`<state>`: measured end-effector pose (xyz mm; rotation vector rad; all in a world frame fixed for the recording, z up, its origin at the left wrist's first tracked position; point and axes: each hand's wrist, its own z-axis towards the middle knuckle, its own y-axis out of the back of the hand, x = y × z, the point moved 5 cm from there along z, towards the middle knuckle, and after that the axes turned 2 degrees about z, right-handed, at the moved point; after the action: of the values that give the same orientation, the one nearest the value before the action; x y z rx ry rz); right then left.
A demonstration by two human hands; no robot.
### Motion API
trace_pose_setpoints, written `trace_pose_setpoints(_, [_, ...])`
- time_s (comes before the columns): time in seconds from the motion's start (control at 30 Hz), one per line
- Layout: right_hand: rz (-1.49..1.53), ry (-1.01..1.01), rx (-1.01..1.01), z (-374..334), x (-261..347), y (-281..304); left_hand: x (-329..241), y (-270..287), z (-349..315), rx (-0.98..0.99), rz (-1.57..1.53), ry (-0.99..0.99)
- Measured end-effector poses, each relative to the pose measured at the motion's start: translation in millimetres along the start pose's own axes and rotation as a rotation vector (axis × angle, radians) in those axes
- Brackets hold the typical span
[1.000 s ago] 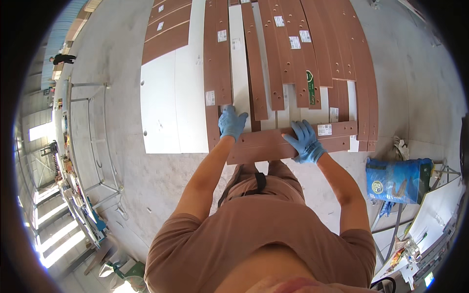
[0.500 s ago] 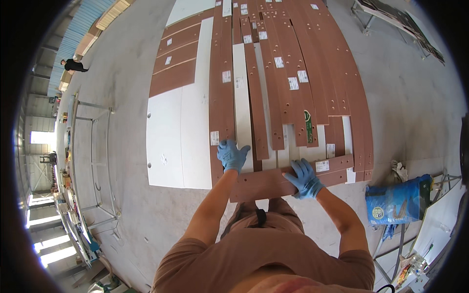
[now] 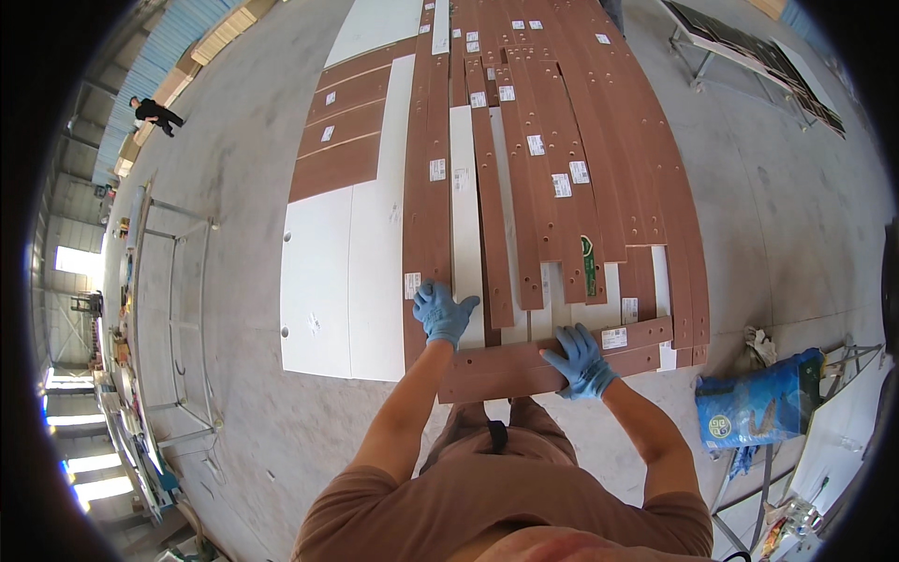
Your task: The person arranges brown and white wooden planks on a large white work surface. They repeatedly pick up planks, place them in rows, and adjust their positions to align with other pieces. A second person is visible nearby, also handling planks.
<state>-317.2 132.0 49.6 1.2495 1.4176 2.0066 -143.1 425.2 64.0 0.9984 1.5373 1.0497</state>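
Two gloved hands, left (image 3: 442,314) and right (image 3: 581,361), press flat and open on a short brown board (image 3: 552,361) lying crosswise over the near ends of the long boards (image 3: 524,169) on the floor (image 3: 234,187). Most boards seem laid out already; this one looks not yet placed.

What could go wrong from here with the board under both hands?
The crosswise brown board, under the left hand and right hand, lies over the ends of the long brown strips; sliding it may scuff them or peel their white labels. Fingers at the board's edge might get pinched against the strips.
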Motion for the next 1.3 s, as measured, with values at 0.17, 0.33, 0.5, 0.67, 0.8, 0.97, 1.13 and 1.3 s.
trace_pose_setpoints(0.17, [-0.004, 0.034, -0.043, -3.3, -1.4, -3.4, 2.5, 0.2, 0.5, -0.003, -0.03, -0.033])
trace_pose_setpoints(0.33, [-0.019, 0.043, -0.024, -1.1, 0.7, 0.7, 3.9, 1.3, 2.8, -0.022, -0.049, -0.039])
trace_pose_setpoints(0.5, [-0.019, 0.039, -0.038, 2.2, 3.0, 6.4, 6.2, 0.6, 5.8, -0.002, -0.062, -0.05])
trace_pose_setpoints(0.67, [-0.038, 0.044, -0.059, 0.1, 4.3, 4.5, 9.7, -4.7, 3.5, -0.049, -0.074, -0.055])
trace_pose_setpoints(0.8, [-0.032, 0.027, -0.024, -1.5, 3.8, 0.3, 11.0, -12.0, -5.7, -0.01, -0.068, -0.092])
trace_pose_setpoints(0.97, [-0.028, 0.017, 0.021, -1.5, -0.7, -1.4, 11.6, -14.2, 0.5, 0.03, 0.002, -0.088])
trace_pose_setpoints(1.13, [-0.004, 0.049, -0.007, -2.1, -1.1, -2.6, 16.6, -17.4, 7.2, 0.042, 0.01, -0.12])
trace_pose_setpoints(1.3, [-0.008, 0.076, -0.044, -0.5, -1.0, -4.2, 19.5, -10.8, 5.0, -0.208, 0.009, -0.236])
